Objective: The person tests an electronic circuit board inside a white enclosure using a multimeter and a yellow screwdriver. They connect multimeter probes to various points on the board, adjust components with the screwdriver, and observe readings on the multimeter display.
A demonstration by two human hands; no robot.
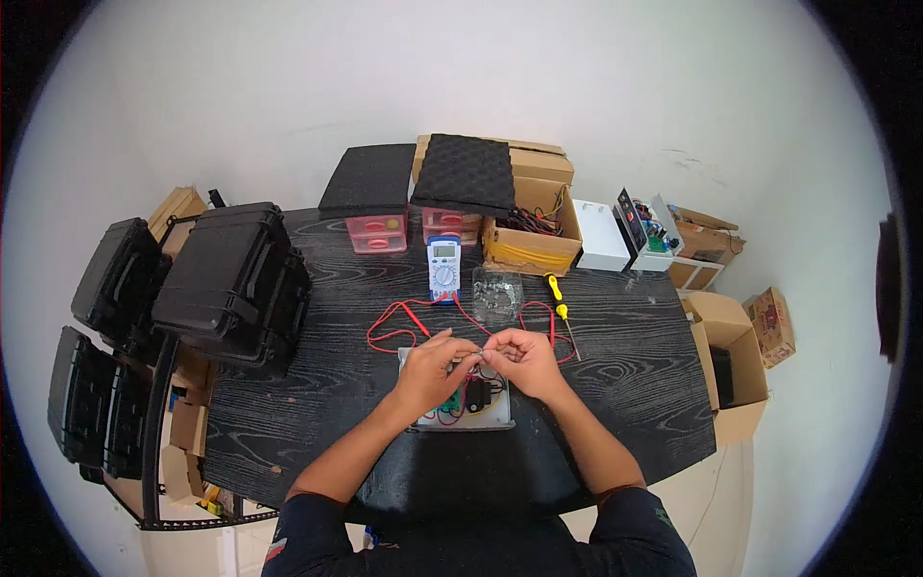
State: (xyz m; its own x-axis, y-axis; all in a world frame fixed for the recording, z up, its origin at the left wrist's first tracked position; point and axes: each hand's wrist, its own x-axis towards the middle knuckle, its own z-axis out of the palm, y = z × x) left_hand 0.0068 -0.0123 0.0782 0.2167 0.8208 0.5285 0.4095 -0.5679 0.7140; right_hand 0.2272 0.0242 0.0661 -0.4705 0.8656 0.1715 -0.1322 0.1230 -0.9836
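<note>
My left hand [435, 370] and my right hand [525, 362] meet fingertip to fingertip, both pinched closed. Something small sits between the fingertips, too tiny to make out. Below them lies a shallow open metal case [505, 424] with a green circuit board [448, 402], red and black wires and a black block-shaped part [478, 394] inside; the hands hide its far portion. Just beyond stands a blue-edged multimeter [444, 272] with red leads [383, 319]. A clear tray of small parts [497, 296] is right of it, and a yellow-handled screwdriver [564, 313] lies farther right.
Black hard cases [226, 279] stand at the left. Along the back are red-fronted drawers [378, 235], black foam sheets [463, 173], a cardboard box of cables [534, 231], a white case [604, 236] and an opened device [657, 236]. Cardboard boxes [735, 375] sit beyond the table's right edge.
</note>
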